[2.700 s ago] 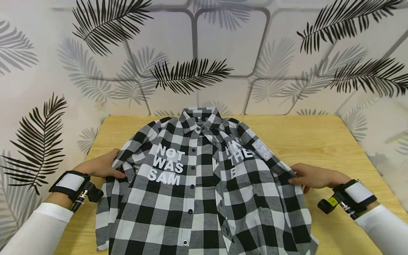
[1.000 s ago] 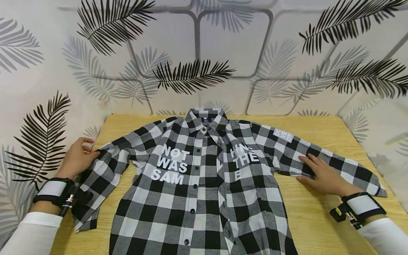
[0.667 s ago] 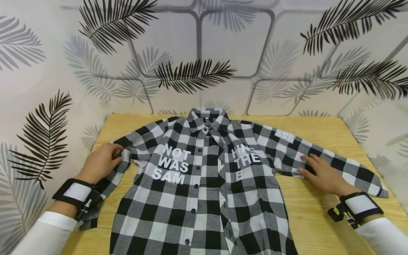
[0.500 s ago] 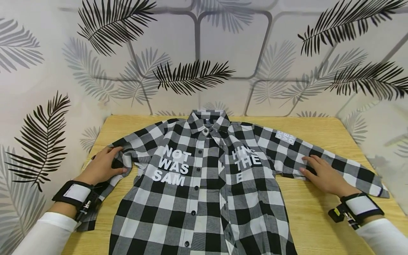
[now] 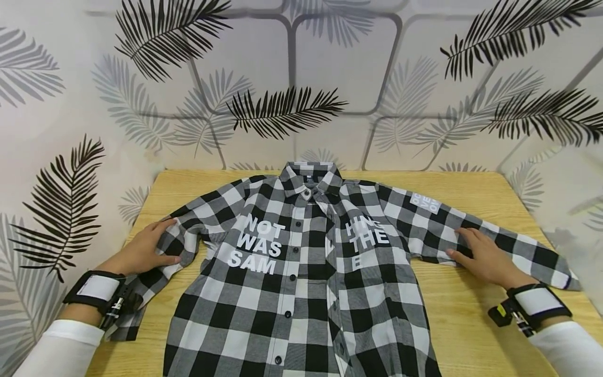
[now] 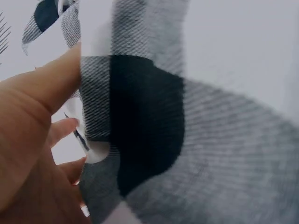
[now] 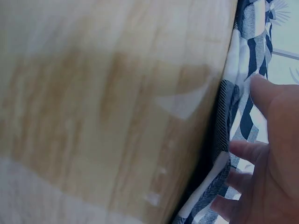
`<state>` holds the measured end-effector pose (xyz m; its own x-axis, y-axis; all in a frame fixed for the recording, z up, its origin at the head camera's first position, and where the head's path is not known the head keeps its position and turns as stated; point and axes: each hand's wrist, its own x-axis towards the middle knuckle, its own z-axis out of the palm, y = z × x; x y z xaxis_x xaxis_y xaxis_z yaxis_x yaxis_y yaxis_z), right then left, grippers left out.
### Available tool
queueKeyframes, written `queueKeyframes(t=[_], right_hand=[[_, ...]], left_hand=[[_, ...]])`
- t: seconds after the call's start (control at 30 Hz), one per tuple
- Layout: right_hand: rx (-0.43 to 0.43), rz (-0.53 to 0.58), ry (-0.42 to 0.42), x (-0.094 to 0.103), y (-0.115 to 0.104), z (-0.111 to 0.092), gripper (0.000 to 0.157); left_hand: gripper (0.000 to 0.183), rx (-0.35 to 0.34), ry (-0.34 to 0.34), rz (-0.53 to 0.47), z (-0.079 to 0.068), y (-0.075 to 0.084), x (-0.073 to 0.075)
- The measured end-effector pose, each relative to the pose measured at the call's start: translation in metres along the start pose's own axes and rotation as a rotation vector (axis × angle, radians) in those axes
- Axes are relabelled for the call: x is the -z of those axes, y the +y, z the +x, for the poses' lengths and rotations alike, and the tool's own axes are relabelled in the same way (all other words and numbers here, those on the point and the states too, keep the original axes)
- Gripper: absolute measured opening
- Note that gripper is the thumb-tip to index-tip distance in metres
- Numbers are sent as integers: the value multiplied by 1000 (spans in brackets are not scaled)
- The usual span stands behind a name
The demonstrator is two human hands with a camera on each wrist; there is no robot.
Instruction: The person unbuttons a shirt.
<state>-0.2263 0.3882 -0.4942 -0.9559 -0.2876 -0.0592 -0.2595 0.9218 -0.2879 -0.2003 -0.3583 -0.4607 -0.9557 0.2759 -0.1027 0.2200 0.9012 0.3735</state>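
Observation:
A black, grey and white checked shirt (image 5: 235,303) with white lettering lies front up, collar at the far side. My left hand (image 5: 141,251) rests at the bend of the left-side sleeve (image 5: 183,248), thumb and fingers spread apart with cloth between them. In the left wrist view, the sleeve cloth (image 6: 145,126) hides the thumb tip and some fingertips of the left hand (image 6: 28,130). My right hand (image 5: 492,262) lies on the stretched right-side sleeve (image 5: 433,230), fingers extended. The right wrist view shows fingertips of the right hand (image 7: 275,163) touching the sleeve (image 7: 226,116).
Beneath the shirt is a light wooden table (image 5: 471,324), and the sleeves reach close to its left and right sides. Behind it stands a wall (image 5: 348,63) with a leaf pattern. Each wrist carries a strapped camera; the shirt's lower end runs out of view.
Both sleeves, earlier beside the body, now extend outward. My left hand has moved from farther down its sleeve toward the bend, then slightly back. The right hand has barely moved in the last second.

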Motion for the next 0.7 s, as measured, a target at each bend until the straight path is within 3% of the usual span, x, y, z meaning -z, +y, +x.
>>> queueKeyframes(t=[0.13,0.23,0.3,0.4,0.47,0.57,0.7], right_hand=[[-10,-12,-3,-2,4,-2,82],[-3,1,23,-2,0,-3,80],[15,13,59,0,-8,-2,78],[64,47,126,4,-32,1,74],[114,71,160,6,-51,3,71],[191,116,146,4,-79,4,72],[269,114,11,-6,-104,5,85]], left_hand=[[104,-5,-27,-28,-1,-4,2],[95,-6,30,-21,2,0,5],[84,-14,108,-6,7,10,8],[70,-86,235,-12,17,35,12],[67,-154,254,-30,25,57,13],[73,-247,167,-51,35,86,8],[92,-289,-27,-55,46,109,-10]])
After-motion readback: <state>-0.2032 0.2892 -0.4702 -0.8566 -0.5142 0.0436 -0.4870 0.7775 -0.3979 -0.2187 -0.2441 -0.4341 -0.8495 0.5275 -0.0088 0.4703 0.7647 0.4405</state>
